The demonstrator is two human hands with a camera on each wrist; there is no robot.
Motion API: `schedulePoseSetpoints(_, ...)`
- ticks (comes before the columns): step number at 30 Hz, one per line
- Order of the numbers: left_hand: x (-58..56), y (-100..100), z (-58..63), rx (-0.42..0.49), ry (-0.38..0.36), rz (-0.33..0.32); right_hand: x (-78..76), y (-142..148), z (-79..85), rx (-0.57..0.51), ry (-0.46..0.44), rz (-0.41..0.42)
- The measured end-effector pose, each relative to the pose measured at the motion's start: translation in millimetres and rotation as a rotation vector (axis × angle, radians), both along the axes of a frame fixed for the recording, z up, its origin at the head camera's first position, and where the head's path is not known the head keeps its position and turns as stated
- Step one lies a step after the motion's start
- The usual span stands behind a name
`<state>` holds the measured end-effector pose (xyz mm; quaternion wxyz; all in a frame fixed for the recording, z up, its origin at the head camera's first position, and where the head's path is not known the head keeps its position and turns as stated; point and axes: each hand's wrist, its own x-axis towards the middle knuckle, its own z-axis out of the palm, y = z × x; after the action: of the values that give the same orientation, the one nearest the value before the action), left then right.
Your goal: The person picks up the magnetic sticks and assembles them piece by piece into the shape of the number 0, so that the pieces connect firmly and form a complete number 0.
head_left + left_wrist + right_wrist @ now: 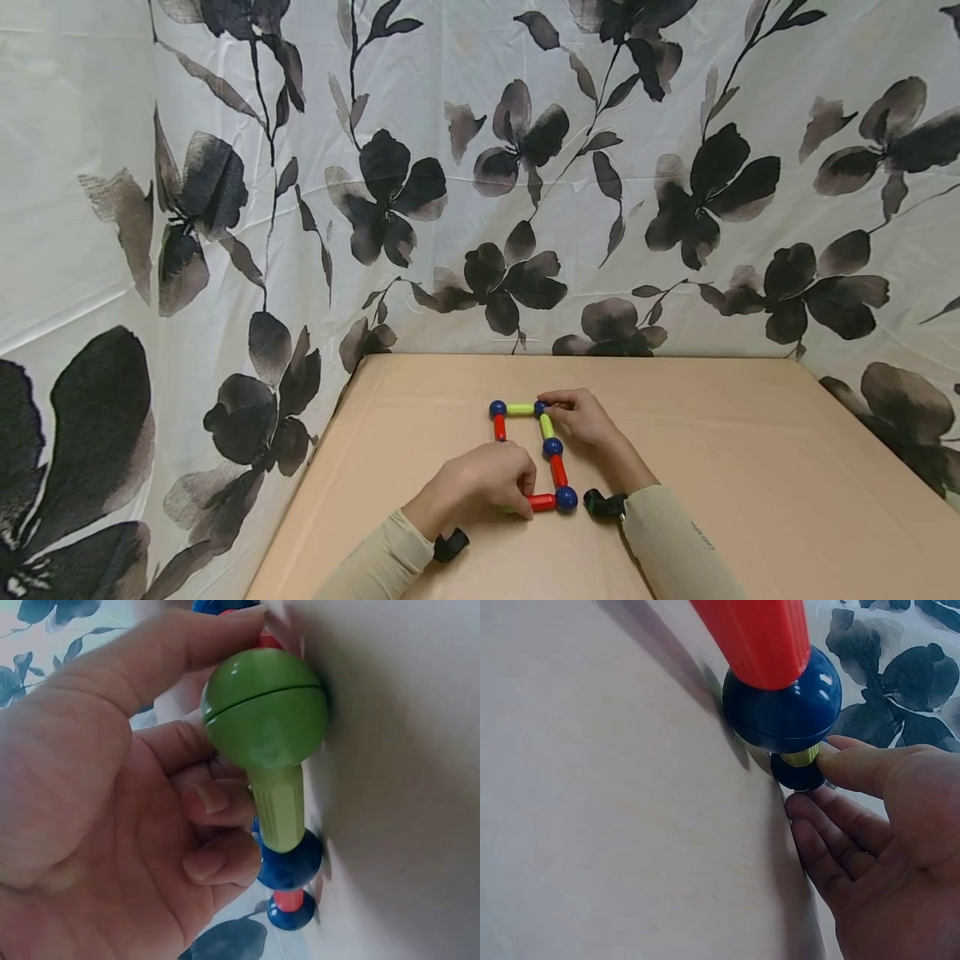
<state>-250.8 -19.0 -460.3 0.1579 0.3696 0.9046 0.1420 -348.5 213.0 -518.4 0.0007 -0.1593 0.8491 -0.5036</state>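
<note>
A closed-looking outline of toy magnetic rods and balls lies on the table, part of it hidden under my left hand [486, 471]. That hand pinches the near red rod [543, 502] beside a green ball [266, 709]. From this ball a yellow-green rod [279, 810] runs to a blue ball [289, 862]. At the far right corner my right hand [588, 421] pinches a blue ball [541, 407] between thumb and fingertips. Another blue ball [566, 499] forms the near right corner. Along the right side, a blue ball [552, 447] joins a yellow-green rod [547, 426] and a red rod [558, 471].
The tan tabletop [750, 467] extends around the outline. Behind it hangs a white curtain [465, 225] with dark flowers. Black wrist devices [452, 546] sit under both forearms, the right one [603, 504] close to the near right corner ball.
</note>
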Motion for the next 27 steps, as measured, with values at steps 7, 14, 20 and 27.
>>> schedulePoseSetpoints(7,-9.7,-10.3,2.7,0.076,-0.108,-0.001,1.1,-1.2,-0.9,-0.018,0.007,0.009)
schedulePoseSetpoints(14,-38.3,-24.5,-4.6,0.217,0.050,0.228,2.3,-0.8,0.0,0.015,0.015,0.002)
schedulePoseSetpoints(20,-65.0,-26.9,-23.2,0.359,0.053,0.340,4.7,-3.9,1.1,-0.030,-0.061,-0.007)
schedulePoseSetpoints(27,-85.6,-28.1,-35.6,0.469,0.014,0.378,3.5,-7.4,-0.2,-0.041,-0.078,-0.020)
